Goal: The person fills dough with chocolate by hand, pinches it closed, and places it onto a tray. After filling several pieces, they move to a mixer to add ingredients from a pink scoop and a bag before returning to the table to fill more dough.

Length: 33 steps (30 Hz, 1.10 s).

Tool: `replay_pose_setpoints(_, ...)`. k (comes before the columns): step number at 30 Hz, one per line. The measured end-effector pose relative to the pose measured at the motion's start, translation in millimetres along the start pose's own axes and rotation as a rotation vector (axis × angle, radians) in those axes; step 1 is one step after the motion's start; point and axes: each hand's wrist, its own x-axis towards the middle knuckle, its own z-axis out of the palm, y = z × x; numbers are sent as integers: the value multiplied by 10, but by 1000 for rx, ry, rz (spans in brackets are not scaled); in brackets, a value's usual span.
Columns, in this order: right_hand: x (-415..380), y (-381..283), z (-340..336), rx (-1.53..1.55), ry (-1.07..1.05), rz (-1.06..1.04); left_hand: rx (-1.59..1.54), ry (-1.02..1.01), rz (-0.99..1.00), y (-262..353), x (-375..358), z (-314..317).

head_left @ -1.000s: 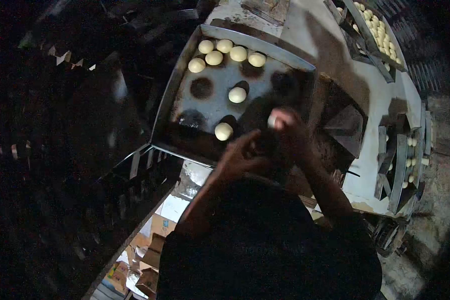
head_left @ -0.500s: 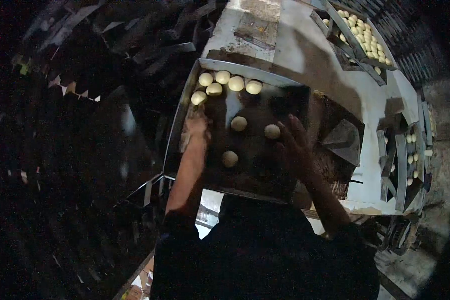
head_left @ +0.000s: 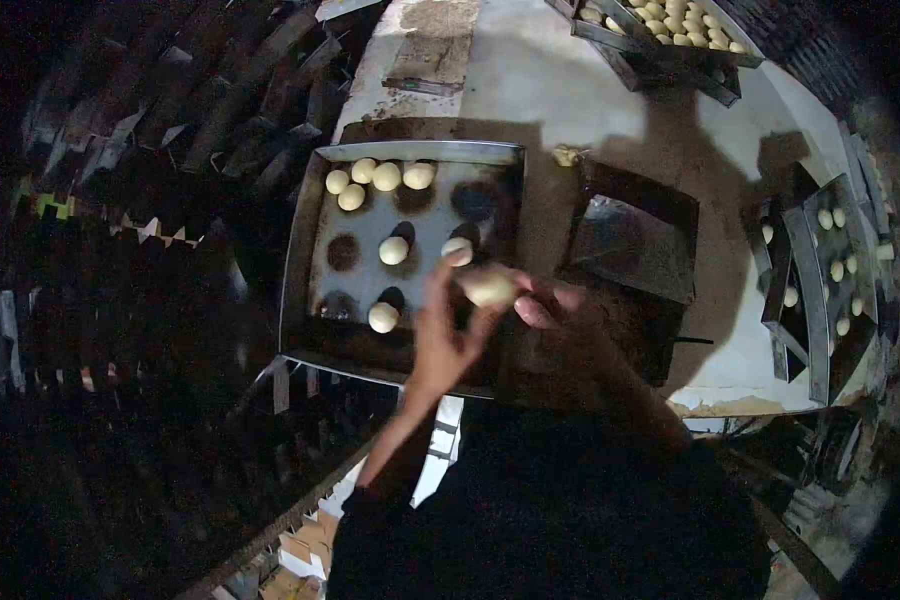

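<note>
A pale dough piece point(head_left: 490, 288), blurred by motion, is between my two hands over the right part of a square metal tray point(head_left: 305, 255). My left hand point(head_left: 448, 335) grips its left side between thumb and fingers. The fingers of my right hand point(head_left: 560, 308) are curled, their tips at the dough's right end. Beyond my left fingertips sits one dough ball point(head_left: 457, 250), partly covered by them. Two more, a middle ball point(head_left: 394, 250) and a near ball point(head_left: 383, 317), lie apart in the tray. Several balls point(head_left: 386, 177) are grouped at its far left.
A dark metal box or pan point(head_left: 635, 240) stands right of the tray on the pale table point(head_left: 730, 250). Crumbly dough scraps point(head_left: 567, 155) lie behind it. Trays with many dough balls point(head_left: 680, 22) are at the far right, and further trays point(head_left: 818, 300) stand at the right edge.
My left hand has moved from the tray's left side to its right part. One ball is gone from the far-left group, and a dough piece is now between my hands. The view has shifted.
</note>
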Motion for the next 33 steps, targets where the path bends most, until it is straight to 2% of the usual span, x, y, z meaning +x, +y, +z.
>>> replay_pose_setpoints(1, -36, 9, -114, 209, -85, -12, 14, -100, -27, 221, -52, 166)
replay_pose_setpoints(3, -95, 96, -265, 132, 7, -312, 208, 19, 76, 505, -59, 350)
replay_pose_setpoints(4, -169, 107, -297, 94, 56, -458, 93, 42, 25, 552, -144, 421)
replay_pose_setpoints(6, -345, -70, -313, -144, 23, -626, -143, 105, -66, 642, -314, 561)
replay_pose_setpoints(7, -440, -183, -289, -137, -1, -649, -162, 138, -93, 715, -378, 590)
replay_pose_setpoints(8, -535, -296, -265, -128, -26, -672, -153, 274, -82, 795, -439, 666)
replay_pose_setpoints(11, -766, -396, -249, -233, 190, -623, 22, 299, -5, 966, -688, 820)
replay_pose_setpoints(12, -856, -456, -245, -138, 61, -524, 113, 286, 117, 948, -791, 890)
replay_pose_setpoints(13, -946, -474, -173, -122, 139, -542, 139, 366, 150, 951, -890, 1017)
replay_pose_setpoints(14, -1029, -486, -55, -103, 214, -563, -2, 422, 190, 999, -937, 1100)
replay_pose_setpoints(15, -1101, -488, 44, -82, 289, -583, -138, 383, 148, 1079, -993, 1119)
replay_pose_setpoints(17, -1199, -473, 149, -230, 286, -692, -411, 327, 54, 1238, -1104, 1156)
replay_pose_setpoints(18, -1259, -440, 215, -304, 280, -740, -330, 248, -51, 1125, -1262, 1090)
replay_pose_setpoints(19, -1309, -341, 355, -260, 350, -623, -238, 215, -129, 1171, -1374, 1023)
replay_pose_setpoints(20, -1291, -72, 423, -220, 258, -516, -145, 175, -204, 1216, -1486, 957)
replay_pose_setpoints(21, -1263, -27, 481, -184, 164, -410, -108, 295, -115, 1170, -1608, 983)
replay_pose_setpoints(22, -1312, 4, 526, -381, 201, -563, -139, 321, -177, 1154, -1778, 950)
replay_pose_setpoints(23, -1396, 34, 648, -385, 272, -559, -171, 344, -242, 1126, -1956, 881)
replay_pose_setpoints(24, -1460, 69, 706, -435, 292, -625, -505, 337, -284, 1069, -2123, 828)
replay_pose_setpoints(25, -1546, 112, 736, -492, 315, -689, -777, 416, -424, 1084, -2271, 798)
replay_pose_setpoints(27, -1816, 258, 783, -539, 219, -549, -822, 536, -467, 1023, -2508, 936)
replay_pose_setpoints(29, -2092, 404, 794, -407, 157, -463, -813, 240, -611, 817, -2842, 1157)
replay_pose_setpoints(30, -2233, 464, 713, -329, 43, -252, -940, 201, -625, 797, -2937, 1204)
replay_pose_setpoints(32, -2324, 471, 524, -362, -2, -295, -1176, 103, -788, 845, -2970, 1009)
replay_pose_setpoints(33, -2369, 466, 418, -376, -30, -314, -1145, 326, -853, 1011, -2930, 1138)
